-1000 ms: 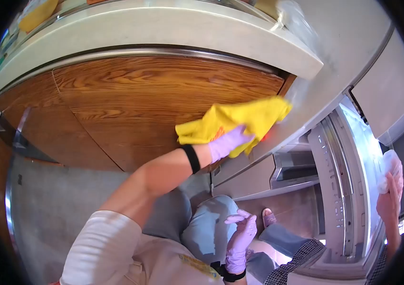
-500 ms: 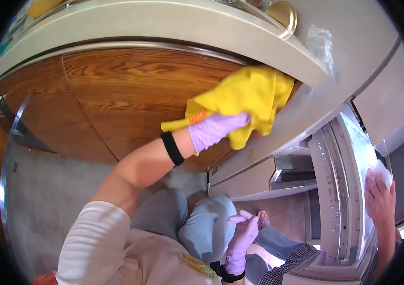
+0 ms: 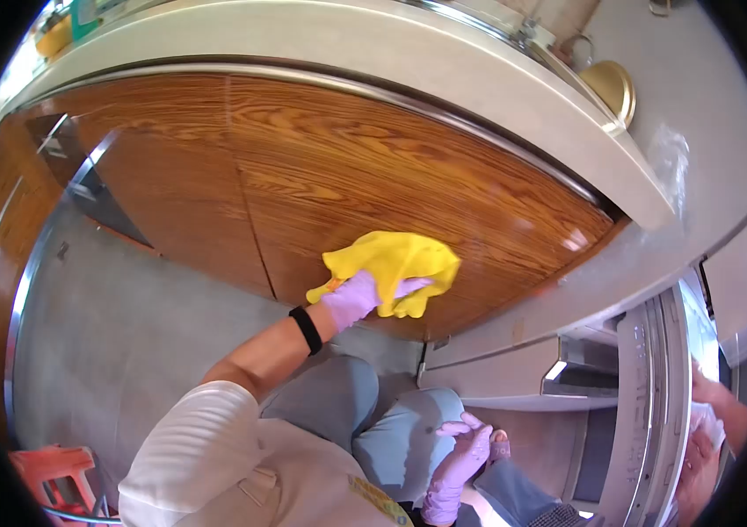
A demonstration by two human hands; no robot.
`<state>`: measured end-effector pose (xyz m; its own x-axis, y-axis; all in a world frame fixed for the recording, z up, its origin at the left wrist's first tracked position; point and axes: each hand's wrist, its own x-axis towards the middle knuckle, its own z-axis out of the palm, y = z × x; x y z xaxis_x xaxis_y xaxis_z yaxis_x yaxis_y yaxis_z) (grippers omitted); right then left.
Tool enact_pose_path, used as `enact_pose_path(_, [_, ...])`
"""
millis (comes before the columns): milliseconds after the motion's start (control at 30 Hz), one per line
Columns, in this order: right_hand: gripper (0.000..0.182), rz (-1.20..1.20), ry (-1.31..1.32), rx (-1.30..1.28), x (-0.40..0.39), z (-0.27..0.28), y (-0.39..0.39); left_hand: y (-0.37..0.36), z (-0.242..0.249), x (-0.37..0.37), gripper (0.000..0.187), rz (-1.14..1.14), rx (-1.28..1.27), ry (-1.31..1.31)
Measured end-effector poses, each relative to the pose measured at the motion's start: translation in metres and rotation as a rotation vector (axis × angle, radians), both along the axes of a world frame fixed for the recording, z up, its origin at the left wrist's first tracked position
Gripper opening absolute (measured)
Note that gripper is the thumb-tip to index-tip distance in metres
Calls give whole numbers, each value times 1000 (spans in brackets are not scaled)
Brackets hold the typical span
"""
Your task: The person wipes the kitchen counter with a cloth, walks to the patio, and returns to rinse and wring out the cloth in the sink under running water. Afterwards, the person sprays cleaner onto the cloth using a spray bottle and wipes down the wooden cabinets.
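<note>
My left hand, in a lilac glove, is pressed to a yellow cloth with its fingers partly covered by the folds. The cloth lies against the lower part of a glossy wood-grain cabinet front. Near my knee, my right hand, also gloved in lilac, has its fingers apart and holds nothing.
A pale countertop overhangs the cabinet. At the right, an open appliance door stands beside another person's hands, with a whitish wipe. A red stool is at the lower left.
The yellow cloth and my left hand have moved from the cabinet front's upper right corner down to its lower edge. The view has shifted, and the other person's second hand now shows.
</note>
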<state>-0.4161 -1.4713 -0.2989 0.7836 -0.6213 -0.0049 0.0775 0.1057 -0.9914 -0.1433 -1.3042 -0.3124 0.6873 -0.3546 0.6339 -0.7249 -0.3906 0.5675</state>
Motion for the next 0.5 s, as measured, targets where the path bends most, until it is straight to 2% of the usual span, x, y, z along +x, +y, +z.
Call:
enact_pose_path(33, [52,27,-1,2,0,2,1,3,9,3,43,-49,-12,-32])
enact_pose_path(67, [50,15,4,-15,3,6,2,8,22,13,47,-59,132,292])
enact_pose_path(100, [47,7,10,-30,6,10,4,17,53,7,50,-68,-209,-13])
enact_pose_path(167, [48,-33,10,-41,11,10,4,49,108,8,55,196,-133,-338])
enact_pose_path(233, [49,-9,-27,-17,16,18,9,88,142,3,58,552,41,-587])
enact_pose_path(300, [50,7,-14,-38,20,18,12,125,147,8,58,683,-38,-617])
enact_pose_path(367, [50,26,-3,-58,23,17,13,168,143,19,64,960,125,-768])
enact_pose_path(500, [51,59,14,-15,15,23,22,251,133,36,66,978,-250,-417])
